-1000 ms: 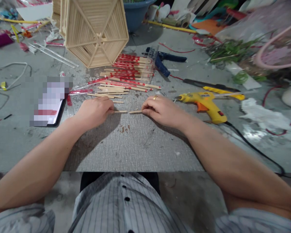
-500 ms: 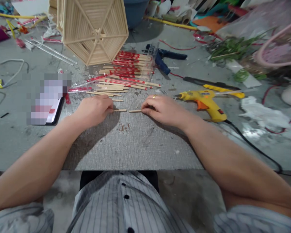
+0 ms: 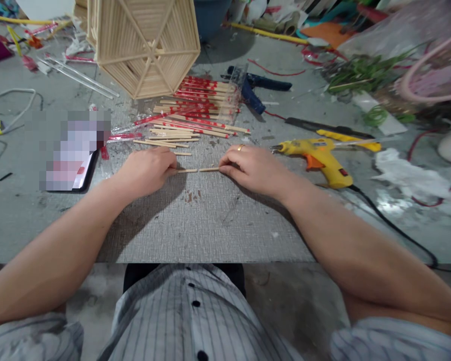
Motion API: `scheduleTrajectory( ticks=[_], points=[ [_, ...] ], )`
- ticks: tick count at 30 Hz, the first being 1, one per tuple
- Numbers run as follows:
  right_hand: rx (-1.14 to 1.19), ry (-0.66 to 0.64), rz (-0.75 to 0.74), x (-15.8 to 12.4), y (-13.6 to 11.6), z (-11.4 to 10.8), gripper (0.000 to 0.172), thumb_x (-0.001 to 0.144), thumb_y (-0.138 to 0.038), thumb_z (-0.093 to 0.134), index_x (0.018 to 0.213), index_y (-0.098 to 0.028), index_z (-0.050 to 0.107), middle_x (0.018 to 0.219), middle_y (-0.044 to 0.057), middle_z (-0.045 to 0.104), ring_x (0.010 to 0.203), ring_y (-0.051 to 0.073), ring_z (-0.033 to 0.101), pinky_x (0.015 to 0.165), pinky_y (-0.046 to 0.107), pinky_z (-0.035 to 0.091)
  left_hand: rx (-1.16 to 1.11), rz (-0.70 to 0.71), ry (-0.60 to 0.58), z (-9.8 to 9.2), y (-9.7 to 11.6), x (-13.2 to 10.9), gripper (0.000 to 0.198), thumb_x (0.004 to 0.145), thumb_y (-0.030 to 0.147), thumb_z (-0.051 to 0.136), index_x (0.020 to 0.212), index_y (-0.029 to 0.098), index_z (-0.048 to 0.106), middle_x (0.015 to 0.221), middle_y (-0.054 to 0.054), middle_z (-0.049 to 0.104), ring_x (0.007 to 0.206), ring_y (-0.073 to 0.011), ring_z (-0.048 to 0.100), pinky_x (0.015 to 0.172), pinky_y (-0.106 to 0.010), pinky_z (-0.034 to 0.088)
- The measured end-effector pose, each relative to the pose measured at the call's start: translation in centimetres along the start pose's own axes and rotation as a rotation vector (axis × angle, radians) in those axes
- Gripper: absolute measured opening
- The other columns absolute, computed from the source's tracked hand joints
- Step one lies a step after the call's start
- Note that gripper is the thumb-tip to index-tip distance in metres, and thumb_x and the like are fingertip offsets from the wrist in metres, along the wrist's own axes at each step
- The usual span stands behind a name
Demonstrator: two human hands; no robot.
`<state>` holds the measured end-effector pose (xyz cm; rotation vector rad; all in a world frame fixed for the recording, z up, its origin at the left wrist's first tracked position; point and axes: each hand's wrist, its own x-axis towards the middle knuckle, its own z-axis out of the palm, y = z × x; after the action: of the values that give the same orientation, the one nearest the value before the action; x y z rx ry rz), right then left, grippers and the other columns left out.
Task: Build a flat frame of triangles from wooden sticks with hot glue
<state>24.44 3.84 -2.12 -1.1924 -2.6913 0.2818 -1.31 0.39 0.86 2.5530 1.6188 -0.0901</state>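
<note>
My left hand [image 3: 150,168] pinches a thin wooden stick [image 3: 188,171] low over the table. A second wooden stick [image 3: 209,169] is between the thumb and fingers of my right hand [image 3: 250,170], which wears a ring. The two stick ends face each other with a very small gap, almost in line. Just beyond the hands lie loose short sticks [image 3: 173,135] and several chopsticks with red patterned ends [image 3: 206,108]. The far ends of both held sticks are hidden by my fingers.
A hexagonal stick-built piece [image 3: 146,55] stands at the back. On the left lies a phone [image 3: 75,160]. To the right are a yellow glue gun [image 3: 317,155] with a black cord, a utility knife [image 3: 330,129], blue-handled pliers [image 3: 253,93] and crumpled white plastic [image 3: 409,173]. The table's front edge is near my body.
The gap between the two stick ends has narrowed slightly. Both hands keep their pinch and have hardly moved.
</note>
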Motion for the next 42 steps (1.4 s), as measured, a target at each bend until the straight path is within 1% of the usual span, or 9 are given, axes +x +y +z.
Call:
scheduleTrajectory(
  ticks=[5, 9, 13, 22, 29, 35, 42],
  points=[
    [-0.045, -0.005, 0.019, 0.03, -0.20, 0.04, 0.019, 0.095, -0.028, 0.048, 0.089, -0.021, 0.065, 0.093, 0.008, 0.069, 0.090, 0.023, 0.062, 0.076, 0.035, 0.043, 0.000, 0.012, 0.019, 0.35, -0.03, 0.03, 0.023, 0.095, 0.024, 0.045, 0.095, 0.019, 0.068, 0.100, -0.008, 0.069, 0.091, -0.0225, 0.066, 0.064, -0.030, 0.043],
    [-0.053, 0.028, 0.017, 0.05, -0.33, 0.23, 0.018, 0.095, -0.027, 0.050, 0.088, -0.022, 0.065, 0.093, 0.008, 0.069, 0.092, 0.024, 0.063, 0.077, 0.035, 0.043, 0.015, 0.012, 0.025, 0.41, 0.03, 0.08, 0.023, 0.096, 0.024, 0.045, 0.097, 0.017, 0.067, 0.101, -0.008, 0.069, 0.092, -0.0230, 0.066, 0.062, -0.030, 0.041],
    [-0.047, 0.017, 0.023, 0.09, -0.48, 0.27, 0.017, 0.094, -0.026, 0.051, 0.089, -0.020, 0.066, 0.094, 0.009, 0.068, 0.093, 0.024, 0.063, 0.079, 0.035, 0.044, 0.024, -0.002, 0.020, 0.30, 0.16, 0.09, 0.025, 0.095, 0.024, 0.045, 0.098, 0.017, 0.069, 0.098, -0.009, 0.068, 0.090, -0.0226, 0.066, 0.062, -0.029, 0.043],
    [-0.018, 0.014, 0.027, 0.07, -0.56, 0.29, 0.017, 0.095, -0.026, 0.050, 0.090, -0.021, 0.066, 0.096, 0.008, 0.069, 0.094, 0.023, 0.063, 0.079, 0.035, 0.044, -0.008, -0.006, 0.013, 0.12, 0.39, 0.00, 0.024, 0.094, 0.024, 0.045, 0.096, 0.018, 0.068, 0.102, -0.009, 0.068, 0.093, -0.0240, 0.066, 0.064, -0.030, 0.045],
    [-0.001, 0.013, 0.013, -0.02, -0.36, 0.23, 0.020, 0.095, -0.029, 0.048, 0.090, -0.022, 0.066, 0.096, 0.008, 0.069, 0.092, 0.023, 0.062, 0.078, 0.036, 0.045, -0.051, 0.014, 0.056, 0.14, 0.28, -0.07, 0.020, 0.092, 0.028, 0.050, 0.096, 0.021, 0.068, 0.099, -0.007, 0.069, 0.091, -0.0222, 0.065, 0.066, -0.029, 0.046],
    [0.012, 0.011, 0.005, 0.02, -0.40, -0.02, 0.019, 0.094, -0.029, 0.049, 0.091, -0.022, 0.066, 0.097, 0.009, 0.069, 0.094, 0.024, 0.062, 0.082, 0.037, 0.046, -0.052, -0.019, -0.001, -0.12, 0.54, -0.02, 0.022, 0.094, 0.025, 0.047, 0.096, 0.019, 0.068, 0.104, -0.009, 0.068, 0.095, -0.0239, 0.066, 0.066, -0.030, 0.045],
    [-0.010, 0.021, -0.005, 0.03, -0.35, 0.11, 0.019, 0.094, -0.028, 0.049, 0.087, -0.022, 0.066, 0.094, 0.008, 0.069, 0.093, 0.024, 0.062, 0.083, 0.037, 0.046, -0.025, -0.016, 0.018, 0.21, 0.44, 0.07, 0.023, 0.095, 0.024, 0.046, 0.096, 0.019, 0.068, 0.104, -0.009, 0.069, 0.094, -0.0229, 0.065, 0.064, -0.029, 0.044]
  ],
)
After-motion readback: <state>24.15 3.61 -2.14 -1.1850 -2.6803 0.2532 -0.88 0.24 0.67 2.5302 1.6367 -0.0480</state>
